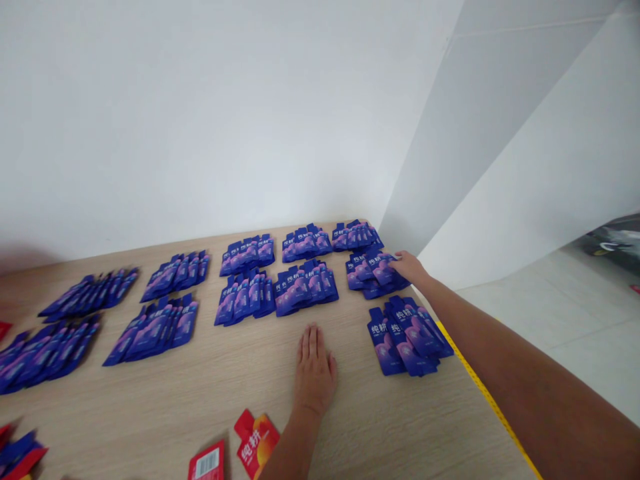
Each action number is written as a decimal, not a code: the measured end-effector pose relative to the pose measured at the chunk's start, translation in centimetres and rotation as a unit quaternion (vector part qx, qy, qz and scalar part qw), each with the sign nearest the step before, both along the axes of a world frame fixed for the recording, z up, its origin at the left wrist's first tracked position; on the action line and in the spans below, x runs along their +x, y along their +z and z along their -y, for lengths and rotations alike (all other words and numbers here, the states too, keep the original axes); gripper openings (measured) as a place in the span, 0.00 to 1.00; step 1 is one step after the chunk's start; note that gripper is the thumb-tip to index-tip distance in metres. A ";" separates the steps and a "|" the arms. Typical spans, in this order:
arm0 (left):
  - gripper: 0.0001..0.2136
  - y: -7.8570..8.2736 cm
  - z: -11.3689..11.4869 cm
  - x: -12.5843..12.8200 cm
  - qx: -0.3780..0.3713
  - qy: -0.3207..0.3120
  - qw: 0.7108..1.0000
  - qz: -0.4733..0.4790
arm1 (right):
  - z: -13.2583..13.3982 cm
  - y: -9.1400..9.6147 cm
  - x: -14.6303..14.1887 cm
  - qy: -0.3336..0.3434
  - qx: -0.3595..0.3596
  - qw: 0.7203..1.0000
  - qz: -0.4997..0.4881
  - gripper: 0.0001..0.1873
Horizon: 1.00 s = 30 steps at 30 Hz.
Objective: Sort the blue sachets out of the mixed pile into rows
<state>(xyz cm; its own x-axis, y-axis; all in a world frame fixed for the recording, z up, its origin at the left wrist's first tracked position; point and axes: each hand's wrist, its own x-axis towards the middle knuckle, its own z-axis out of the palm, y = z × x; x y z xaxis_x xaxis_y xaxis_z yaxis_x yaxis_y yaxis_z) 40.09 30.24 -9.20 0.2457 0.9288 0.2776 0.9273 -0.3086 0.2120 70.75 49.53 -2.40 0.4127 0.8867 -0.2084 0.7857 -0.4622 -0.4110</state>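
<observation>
Pouches — right hand outstretched, left hand flat

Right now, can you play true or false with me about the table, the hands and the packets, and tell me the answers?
1. The left hand is holding up a packet. False: it lies palm down on the table.
2. The right hand is at a pile of blue packets. True.
3. Every packet is blue. False: there are red ones too, such as the red packet beside the left forearm.
4. A yellow strip runs along the table's right side. True.
5. The wall behind the table is bright green. False: it is white.
</observation>
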 end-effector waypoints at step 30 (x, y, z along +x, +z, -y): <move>0.26 -0.1 0.1 0.1 0.012 0.002 1.000 -0.004 | 2.9 0.8 -11.1 0.436 0.092 0.871 0.205 0.21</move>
<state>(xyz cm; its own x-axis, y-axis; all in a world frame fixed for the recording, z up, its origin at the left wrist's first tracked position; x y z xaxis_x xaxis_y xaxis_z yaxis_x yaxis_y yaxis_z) 40.17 30.17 -9.30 0.2437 0.9231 0.2976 0.9305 -0.3090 0.1967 59.67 46.62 -1.60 -0.4290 0.9030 -0.0222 0.9033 0.4287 -0.0176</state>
